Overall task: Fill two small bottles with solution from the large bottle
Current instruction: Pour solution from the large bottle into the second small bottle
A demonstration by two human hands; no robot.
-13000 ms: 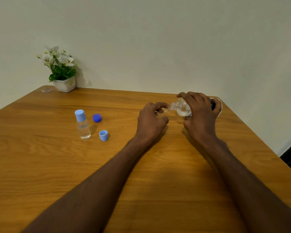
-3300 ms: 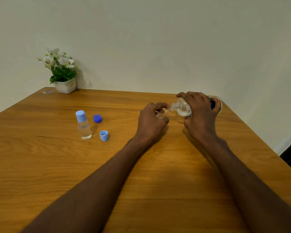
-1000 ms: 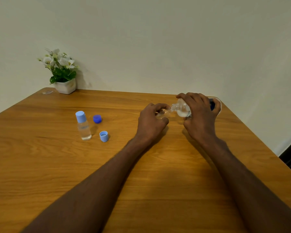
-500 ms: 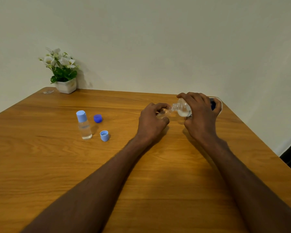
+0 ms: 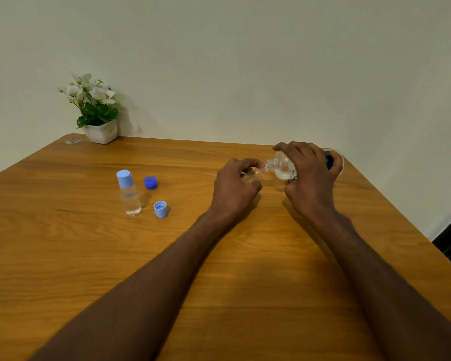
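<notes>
The right hand (image 5: 309, 178) is wrapped over the large bottle (image 5: 284, 166), a clear, rounded plastic vessel tipped nearly on its side, with its threaded neck pointing left and a little pale liquid pooled low in its shoulder. A dark blue patch of the bottle shows past the knuckles at the far right. The left hand (image 5: 235, 188) curls its fingers and thumb round a small clear bottle (image 5: 253, 175), of which only the glassy upper part shows between thumb and forefinger. The large bottle's mouth sits right at the small one's opening; whether the rims touch cannot be told. Both hands are held low over the far right part of the bench (image 5: 245, 269), a smooth wooden top with warm orange-brown grain and rounded corners.

Well to the left stands the second small bottle (image 5: 129, 195), a slim transparent cylinder, upright, holding clear liquid and closed with a matte light blue cap. Just beside it to the right lies a loose dark blue cap (image 5: 150, 182), ribbed and round. Nearer the camera a light blue cap (image 5: 161, 209) rests open side up, its hollow showing. In the far left corner a white faceted pot (image 5: 102, 132) holds green leaves and white flowers against the plain pale wall.
</notes>
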